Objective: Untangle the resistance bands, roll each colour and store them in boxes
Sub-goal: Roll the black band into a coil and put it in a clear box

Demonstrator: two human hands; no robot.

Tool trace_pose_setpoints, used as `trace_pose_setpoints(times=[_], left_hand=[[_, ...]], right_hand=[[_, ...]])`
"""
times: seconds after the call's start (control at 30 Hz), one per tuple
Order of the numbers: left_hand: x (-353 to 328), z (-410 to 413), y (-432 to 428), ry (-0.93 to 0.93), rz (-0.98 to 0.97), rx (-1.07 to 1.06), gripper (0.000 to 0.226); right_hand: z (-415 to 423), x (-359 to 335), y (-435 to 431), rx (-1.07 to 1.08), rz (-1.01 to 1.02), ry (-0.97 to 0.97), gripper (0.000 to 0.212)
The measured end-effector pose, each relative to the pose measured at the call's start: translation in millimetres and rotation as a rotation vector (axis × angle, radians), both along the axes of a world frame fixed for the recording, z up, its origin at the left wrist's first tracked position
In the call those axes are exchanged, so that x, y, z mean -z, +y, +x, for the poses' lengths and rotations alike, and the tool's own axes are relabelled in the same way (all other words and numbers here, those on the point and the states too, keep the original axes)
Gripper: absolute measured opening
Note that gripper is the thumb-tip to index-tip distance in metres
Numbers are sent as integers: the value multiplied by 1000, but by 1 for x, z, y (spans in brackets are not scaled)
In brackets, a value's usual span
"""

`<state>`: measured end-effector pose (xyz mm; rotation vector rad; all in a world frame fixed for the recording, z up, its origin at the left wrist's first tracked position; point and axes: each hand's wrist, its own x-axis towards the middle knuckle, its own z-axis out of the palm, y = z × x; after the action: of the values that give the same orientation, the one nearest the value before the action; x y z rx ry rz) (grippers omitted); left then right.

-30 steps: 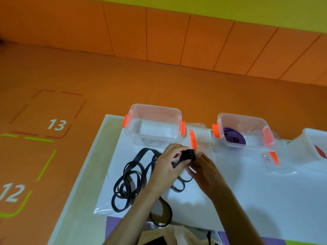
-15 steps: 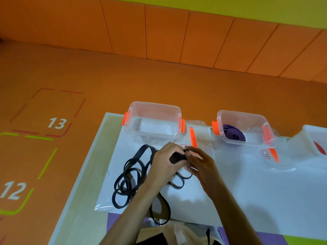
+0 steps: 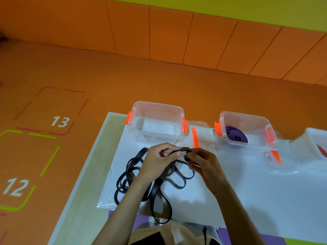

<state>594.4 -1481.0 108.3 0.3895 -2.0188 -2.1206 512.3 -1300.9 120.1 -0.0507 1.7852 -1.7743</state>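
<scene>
I have both hands on the black band (image 3: 134, 175), over the worktop (image 3: 265, 191) a little in from its far-left corner. My right hand (image 3: 203, 163) pinches the small tight coil (image 3: 186, 157) at the band's end between thumb and fingers. My left hand (image 3: 159, 161), fingers curled, holds the flat strand that feeds into the coil, just beside it. The rest of the band lies in loose, overlapping loops toward the left edge, and one loop hangs over the near edge.

The band looks like thin flat rubber: light, limp and springy. I judge the coil will spring open the moment the pinch slackens. So the hold belongs on the coil itself, across its flat sides, with the other hand keeping light tension on the feeding strand. The loops cross one another, so a hard pull may drag the whole heap rather than free a length.

Counts: three clear boxes stand along the far edge.
- The empty box (image 3: 157, 110) stands straight beyond my hands.
- The second box (image 3: 246, 117) holds one purple roll (image 3: 236, 136).
- The third box (image 3: 316, 138) is cut by the frame, with something red (image 3: 323, 151) inside.

Two lids lie flat on the worktop, one lid (image 3: 201, 128) between the first two boxes and the other lid (image 3: 283, 163) in front of the second. Whether the black loops are one band or several, I cannot tell.
</scene>
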Motion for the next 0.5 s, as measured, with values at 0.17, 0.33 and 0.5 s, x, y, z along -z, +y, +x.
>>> trace_pose_setpoints(times=[0.17,0.33,0.5], left_hand=[[4,0,2,-33,18,38,15],[11,3,-3,-10,5,53,18],[9,4,0,7,-14,69,26]], right_hand=[[4,0,-10,100,-13,-46,12],[8,-1,-10,79,-29,-38,14],[9,-7,-9,41,-1,70,22]])
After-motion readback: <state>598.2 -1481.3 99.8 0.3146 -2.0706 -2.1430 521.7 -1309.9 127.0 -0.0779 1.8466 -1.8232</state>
